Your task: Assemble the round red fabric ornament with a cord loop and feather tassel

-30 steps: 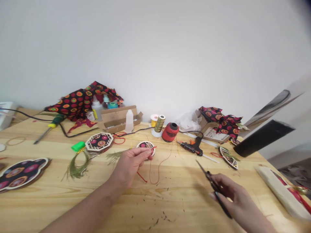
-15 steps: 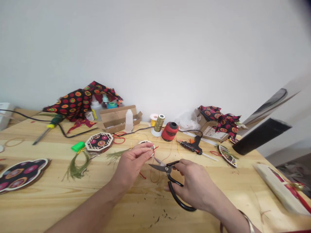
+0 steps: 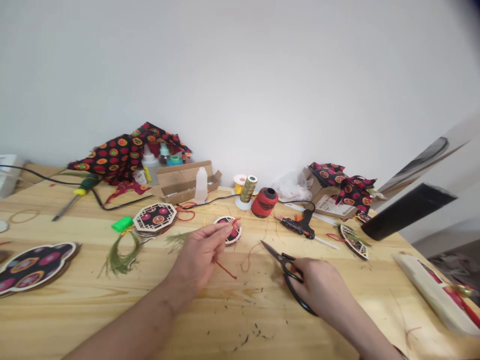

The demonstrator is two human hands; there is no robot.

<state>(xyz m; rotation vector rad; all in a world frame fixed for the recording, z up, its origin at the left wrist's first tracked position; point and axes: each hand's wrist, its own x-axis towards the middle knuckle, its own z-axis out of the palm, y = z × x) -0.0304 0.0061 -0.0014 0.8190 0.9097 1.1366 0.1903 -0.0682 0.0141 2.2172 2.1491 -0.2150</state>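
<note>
My left hand (image 3: 204, 247) pinches a red cord (image 3: 227, 270) between thumb and fingertips; one end hangs below the hand and a short bit sticks up at the fingertips. Just behind those fingertips lies a round wooden-framed ornament (image 3: 233, 235) with dark patterned fabric, partly covered by the hand. My right hand (image 3: 318, 285) grips black-handled scissors (image 3: 279, 258), their blades together and pointing up and left, apart from the cord. A loose thin thread (image 3: 245, 262) curls on the table between the hands.
Behind stand a red thread spool (image 3: 264, 202), a gold thread spool (image 3: 248, 189) and a glue gun (image 3: 302, 225). To the left lie an octagonal ornament (image 3: 155, 218), a green tassel (image 3: 122, 252) and a green lighter (image 3: 122, 224). A black roll (image 3: 408, 211) is at right.
The scissors have moved right and down, away from my left hand, and their blades have closed. My left hand still pinches the cord, and more of the round ornament shows.
</note>
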